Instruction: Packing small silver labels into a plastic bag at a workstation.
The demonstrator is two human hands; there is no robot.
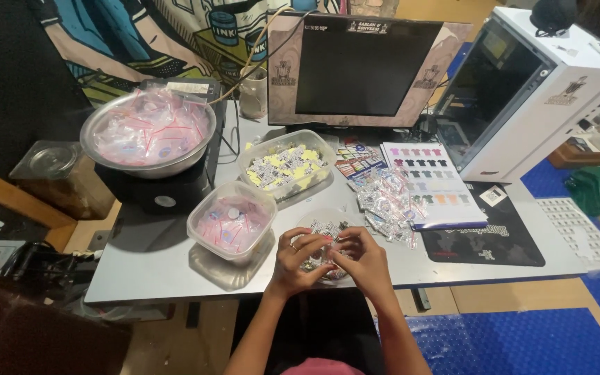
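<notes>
Two hands, the left hand and right hand, pinch one small packet together over the near tub, so it drops in.

Both forearms are reaching forward, the left hand and right hand meeting with fingers curled, fingertips pinching together.

Bare table lies open at 9 o'clock of the hands. Plastic tub blocks 11 o'clock; packet pile crowds 1 o'clock. Mouse mat at 3 o'clock lies flat, passable.
</notes>
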